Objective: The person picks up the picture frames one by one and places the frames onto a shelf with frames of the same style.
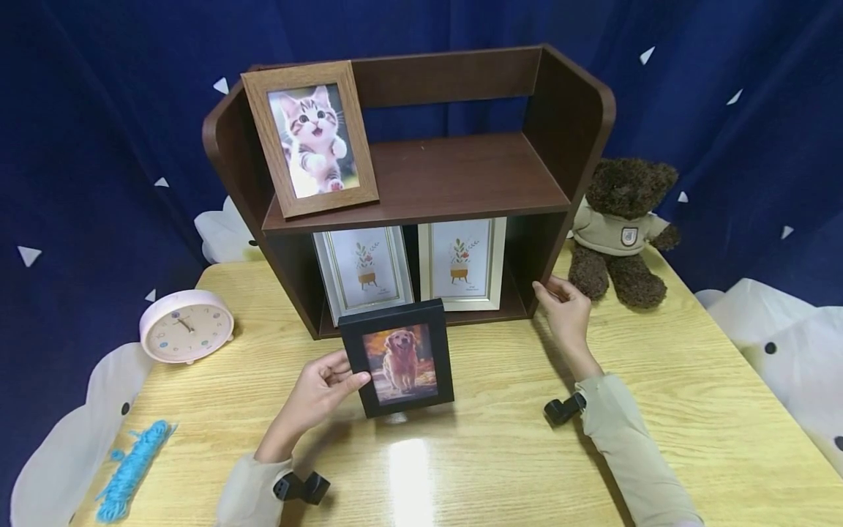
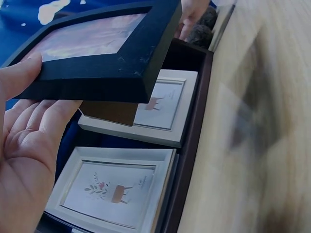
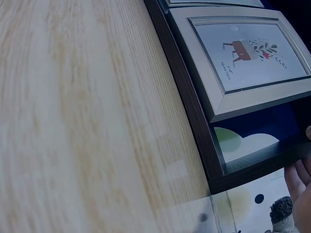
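Note:
My left hand [image 1: 323, 395] pinches the left edge of a black picture frame [image 1: 353, 344] with a golden dog photo, thumb in front and fingers behind. Tilted, it is held in front of a dark brown two-tier shelf [image 1: 461, 168]. In the left wrist view, a brown flap shows beneath the black frame [image 2: 97, 82]. My right hand [image 1: 568, 315] grips the shelf's right side panel near its base, thumb at the edge and fingers outside. On the lower tier stand a white picture frame [image 1: 365, 271] and a cream picture frame [image 1: 461, 263], both with plant prints.
A wooden frame [image 1: 260, 124] with a kitten photo stands on the upper tier at left. A teddy bear [image 1: 626, 227] sits right of the shelf. A round pink clock [image 1: 187, 326] and a blue yarn bundle [image 1: 135, 472] lie left on the wooden table [image 1: 500, 454].

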Tool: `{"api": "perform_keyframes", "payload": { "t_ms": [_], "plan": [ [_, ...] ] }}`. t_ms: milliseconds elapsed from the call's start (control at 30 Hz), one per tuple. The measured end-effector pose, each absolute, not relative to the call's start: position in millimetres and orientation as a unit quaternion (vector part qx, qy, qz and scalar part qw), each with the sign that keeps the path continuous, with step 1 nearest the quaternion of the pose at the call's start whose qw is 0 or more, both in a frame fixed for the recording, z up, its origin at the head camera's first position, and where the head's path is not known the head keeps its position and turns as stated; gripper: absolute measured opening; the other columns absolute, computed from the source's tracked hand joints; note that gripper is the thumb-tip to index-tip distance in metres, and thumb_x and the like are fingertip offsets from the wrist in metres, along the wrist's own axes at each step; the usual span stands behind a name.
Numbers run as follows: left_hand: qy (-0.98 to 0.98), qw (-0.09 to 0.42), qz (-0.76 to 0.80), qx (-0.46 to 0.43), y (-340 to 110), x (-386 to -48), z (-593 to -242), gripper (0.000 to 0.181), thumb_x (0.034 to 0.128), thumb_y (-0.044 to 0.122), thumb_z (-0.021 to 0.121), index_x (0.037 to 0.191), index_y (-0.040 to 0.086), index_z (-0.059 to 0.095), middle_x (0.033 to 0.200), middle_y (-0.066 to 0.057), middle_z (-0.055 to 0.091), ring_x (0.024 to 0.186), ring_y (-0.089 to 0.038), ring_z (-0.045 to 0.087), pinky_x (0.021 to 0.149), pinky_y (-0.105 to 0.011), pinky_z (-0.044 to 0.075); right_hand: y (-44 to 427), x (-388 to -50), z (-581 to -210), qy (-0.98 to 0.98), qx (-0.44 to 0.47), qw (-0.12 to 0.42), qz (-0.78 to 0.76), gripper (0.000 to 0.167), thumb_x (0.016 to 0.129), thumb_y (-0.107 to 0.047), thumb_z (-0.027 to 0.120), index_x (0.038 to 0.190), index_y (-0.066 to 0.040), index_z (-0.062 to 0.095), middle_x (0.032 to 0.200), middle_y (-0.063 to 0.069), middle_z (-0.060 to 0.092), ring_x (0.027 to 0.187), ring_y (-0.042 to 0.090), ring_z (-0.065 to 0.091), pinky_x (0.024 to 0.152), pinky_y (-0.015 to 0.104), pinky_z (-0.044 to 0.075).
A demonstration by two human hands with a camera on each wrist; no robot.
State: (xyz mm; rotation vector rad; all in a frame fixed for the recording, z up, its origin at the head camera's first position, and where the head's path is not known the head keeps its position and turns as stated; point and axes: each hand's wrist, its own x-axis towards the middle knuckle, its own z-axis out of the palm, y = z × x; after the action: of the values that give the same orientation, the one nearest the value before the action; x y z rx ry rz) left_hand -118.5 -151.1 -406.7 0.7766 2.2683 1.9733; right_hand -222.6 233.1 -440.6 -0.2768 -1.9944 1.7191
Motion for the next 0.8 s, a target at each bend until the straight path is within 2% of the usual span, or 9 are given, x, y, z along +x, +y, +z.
{"api": "perform_keyframes", "payload": {
  "t_ms": [267,600,700,800],
  "plan": [
    [0.727,-0.015,0.637,0.254,-150.9,-120.7,-398.3,0.033,0.0863,-0.010,0.059,0.116,-0.023,0.051,0.106,-0.038,0.060,0.094,-0.003,0.066,0.080,-0.021,0.054,221.4,-207.7,-417.7,-0.738,-0.096,0.249,0.620,0.027,0.084,-0.005,0.070,0.103,0.014,0.065,0.075,-0.018,0.062,0.072,-0.006,0.062,0.069,0.007,0.050],
    [0.749,-0.030,0.624,0.221,-152.4,-122.3,-389.8,0.034,0.0854,-0.008,0.062,0.117,-0.018,0.055,0.107,-0.034,0.061,0.095,-0.001,0.065,0.079,-0.019,0.054,220.1,-205.6,-414.5,-0.731,-0.099,0.242,0.630,0.028,0.084,-0.007,0.071,0.104,0.012,0.066,0.081,-0.008,0.067,0.074,-0.003,0.063,0.070,0.009,0.051],
    [0.748,-0.037,0.623,0.226,-152.6,-124.1,-386.5,0.032,0.0848,-0.008,0.063,0.115,-0.017,0.056,0.106,-0.024,0.067,0.093,-0.001,0.065,0.077,-0.018,0.054,221.0,-205.9,-415.3,-0.733,-0.100,0.238,0.630,0.029,0.084,-0.007,0.071,0.105,0.012,0.066,0.079,-0.012,0.065,0.074,-0.004,0.062,0.071,0.009,0.051],
    [0.743,-0.039,0.626,0.232,-153.2,-125.9,-382.8,0.029,0.0848,-0.009,0.062,0.112,-0.017,0.057,0.103,-0.001,0.072,0.092,-0.001,0.065,0.076,-0.018,0.054,221.6,-206.3,-415.3,-0.731,-0.102,0.236,0.633,0.030,0.083,-0.007,0.072,0.105,0.012,0.065,0.077,-0.017,0.064,0.074,-0.004,0.062,0.071,0.008,0.051]
  ]
}}
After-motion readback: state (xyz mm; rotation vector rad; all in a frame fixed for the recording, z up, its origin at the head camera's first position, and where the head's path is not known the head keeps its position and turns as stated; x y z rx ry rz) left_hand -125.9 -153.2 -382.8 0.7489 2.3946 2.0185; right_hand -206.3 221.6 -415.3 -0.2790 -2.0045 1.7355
